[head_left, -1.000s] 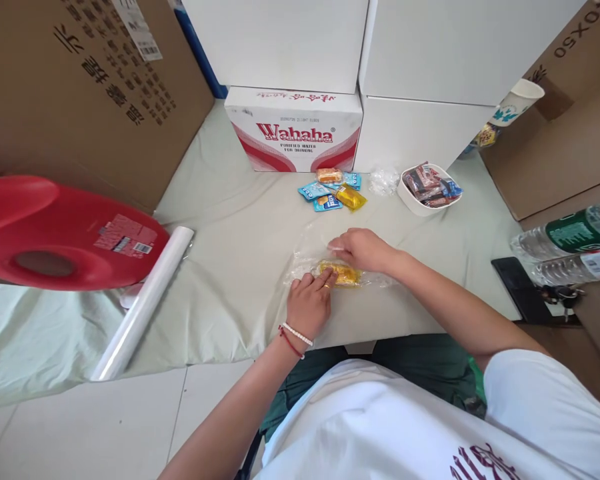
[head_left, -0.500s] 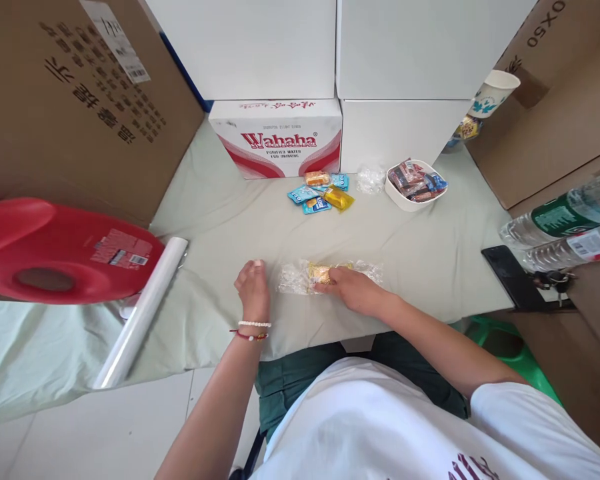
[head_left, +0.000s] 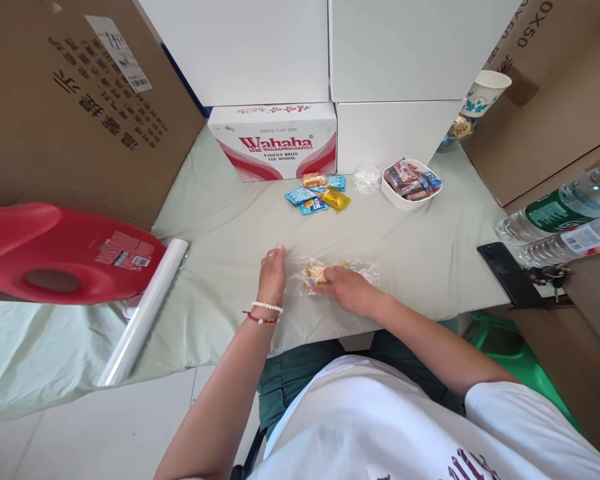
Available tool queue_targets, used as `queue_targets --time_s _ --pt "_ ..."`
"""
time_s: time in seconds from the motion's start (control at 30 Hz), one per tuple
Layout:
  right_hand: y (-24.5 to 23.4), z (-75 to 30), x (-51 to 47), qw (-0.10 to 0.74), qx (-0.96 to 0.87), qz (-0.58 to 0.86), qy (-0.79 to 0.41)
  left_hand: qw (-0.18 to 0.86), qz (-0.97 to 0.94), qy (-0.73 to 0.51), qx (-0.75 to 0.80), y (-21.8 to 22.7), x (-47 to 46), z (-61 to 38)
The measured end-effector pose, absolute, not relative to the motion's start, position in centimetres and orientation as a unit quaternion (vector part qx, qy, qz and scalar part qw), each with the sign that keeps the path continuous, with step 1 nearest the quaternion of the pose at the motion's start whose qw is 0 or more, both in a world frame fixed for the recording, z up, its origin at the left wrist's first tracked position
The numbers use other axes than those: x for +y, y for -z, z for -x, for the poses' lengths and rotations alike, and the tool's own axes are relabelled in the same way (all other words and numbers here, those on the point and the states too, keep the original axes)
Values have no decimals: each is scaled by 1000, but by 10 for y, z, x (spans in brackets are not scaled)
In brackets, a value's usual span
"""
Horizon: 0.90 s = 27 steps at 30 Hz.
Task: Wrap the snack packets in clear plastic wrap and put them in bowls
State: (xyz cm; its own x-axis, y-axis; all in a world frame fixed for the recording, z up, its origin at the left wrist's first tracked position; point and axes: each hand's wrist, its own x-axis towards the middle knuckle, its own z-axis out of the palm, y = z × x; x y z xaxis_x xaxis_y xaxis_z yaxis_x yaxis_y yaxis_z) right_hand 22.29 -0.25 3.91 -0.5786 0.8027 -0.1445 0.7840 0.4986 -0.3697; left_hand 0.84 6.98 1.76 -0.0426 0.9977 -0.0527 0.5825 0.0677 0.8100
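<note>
Cloth [head_left: 220, 267] before you carries film [head_left: 369, 272], long axis left-to-right. Your left hand [head_left: 272, 275] stands beside its left end; your right hand [head_left: 351, 291] partly hides the enclosed packet [head_left: 313, 273], likewise aligned. You cannot tell either grip's closure.

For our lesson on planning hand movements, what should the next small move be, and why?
Probably fold the left end of the crinkled, clear plastic film inward: it extends past the shiny, oblong yellow packet, the left hand is nearby, and the right hand rests on the packet.
</note>
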Motion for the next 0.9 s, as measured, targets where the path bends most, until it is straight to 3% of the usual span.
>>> queue_targets --time_s 0.33,0.53,0.7,0.8,0.9 --pt "-48 -217 -5 48 -828 497 -255 318 -701 -163 617 -32 89 -27" --pt "-43 -225 1 118 -757 532 -361 366 -663 -162 633 -28 55 27" --pt "-33 -228 4 129 -800 477 -339 456 -600 -273 598 -37 28 -2" --pt "-32 -234 -1 140 -837 438 -298 438 -642 -281 563 -37 22 -37" --pt "-39 -251 -11 173 -845 389 -323 353 -716 -273 537 -30 16 -59"
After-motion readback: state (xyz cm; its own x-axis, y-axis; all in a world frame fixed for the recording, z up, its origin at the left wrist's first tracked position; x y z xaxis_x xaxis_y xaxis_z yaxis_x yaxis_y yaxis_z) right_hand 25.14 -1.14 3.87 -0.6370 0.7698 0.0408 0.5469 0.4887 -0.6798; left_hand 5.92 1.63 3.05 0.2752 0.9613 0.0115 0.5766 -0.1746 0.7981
